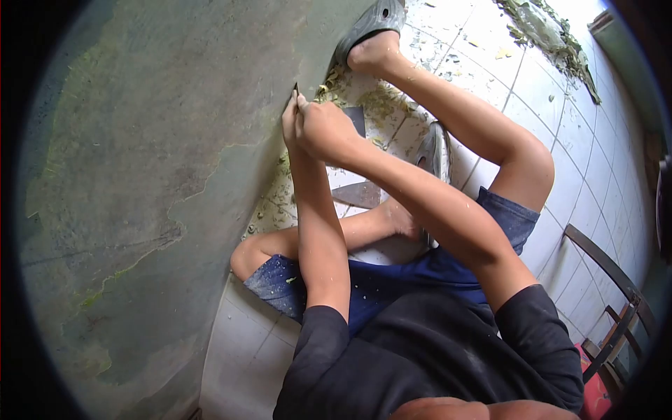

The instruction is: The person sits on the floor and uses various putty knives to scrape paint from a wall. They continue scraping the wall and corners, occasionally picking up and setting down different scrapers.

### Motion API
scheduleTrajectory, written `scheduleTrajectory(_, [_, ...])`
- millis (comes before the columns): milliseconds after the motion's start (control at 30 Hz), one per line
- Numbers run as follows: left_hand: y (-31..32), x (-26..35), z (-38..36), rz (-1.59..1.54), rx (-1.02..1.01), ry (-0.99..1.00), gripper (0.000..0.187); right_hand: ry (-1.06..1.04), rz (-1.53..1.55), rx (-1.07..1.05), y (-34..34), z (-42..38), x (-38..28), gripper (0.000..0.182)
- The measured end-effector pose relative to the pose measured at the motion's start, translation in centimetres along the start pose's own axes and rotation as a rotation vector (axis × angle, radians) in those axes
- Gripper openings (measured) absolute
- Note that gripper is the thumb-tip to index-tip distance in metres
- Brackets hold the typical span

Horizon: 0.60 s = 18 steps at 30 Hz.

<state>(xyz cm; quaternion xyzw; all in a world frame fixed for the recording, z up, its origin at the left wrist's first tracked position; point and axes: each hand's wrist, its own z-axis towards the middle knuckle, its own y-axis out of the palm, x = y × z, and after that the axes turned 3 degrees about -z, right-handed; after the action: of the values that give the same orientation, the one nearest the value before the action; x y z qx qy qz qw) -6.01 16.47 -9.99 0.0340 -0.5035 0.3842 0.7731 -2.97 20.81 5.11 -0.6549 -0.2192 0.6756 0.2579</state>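
Observation:
My left hand (289, 120) and my right hand (325, 130) are together against the grey-green wall (140, 140), low down near where it meets the floor. Both are closed, fingers pressed around a thin dark blade (296, 87). Only its narrow tip shows past the fingertips, so its full shape is hidden. My right hand partly covers the left. Below them on the floor lie a dark flat triangular piece (358, 194) and a dark grey flat piece (355, 120), partly behind my right hand.
Flakes and peelings (385, 101) litter the white tiled floor (539, 91) along the wall. A heap of debris (549, 35) lies farther off. My bent legs, in grey clogs (374, 26), frame the work spot. A dark-framed chair (616, 294) stands at the right.

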Motion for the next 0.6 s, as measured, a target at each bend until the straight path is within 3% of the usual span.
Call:
scheduleTrajectory(33, [-1.3,-0.2,2.2,-0.006,0.004,0.005,0.028,-0.029,0.012,0.037,0.1,-0.8,-0.2,0.038])
scheduleTrajectory(100, [-3.9,-2.5,8.6,-1.461,-0.895,-0.978,0.033,-0.088,0.034,0.111,0.3,-1.3,-0.5,0.039])
scheduleTrajectory(133, [-2.3,-2.0,8.7,-1.278,-0.678,-1.168,0.034,-0.01,0.027,0.019,0.1,-0.4,-0.3,0.039])
scheduleTrajectory(167, [-3.4,-1.9,8.1,-1.261,-0.666,-1.184,0.034,0.041,0.01,-0.02,0.0,0.2,-0.2,0.039])
scheduleTrajectory(333, [-3.3,1.7,9.4,-1.355,-0.825,-1.066,0.035,-0.104,0.004,0.126,0.4,-1.0,0.1,0.038])
scheduleTrajectory(467, [-5.8,3.0,8.4,-1.392,-0.922,-1.017,0.035,0.019,-0.021,0.021,-0.3,0.6,0.7,0.039])
scheduleTrajectory(567, [-5.4,4.0,9.2,-1.442,-1.009,-0.942,0.035,-0.108,0.036,0.156,-0.2,-0.4,0.2,0.035])
scheduleTrajectory(600, [-0.2,-3.7,8.4,-1.384,-0.844,-1.055,0.039,-0.025,-0.005,0.038,-0.1,0.5,0.7,0.035])
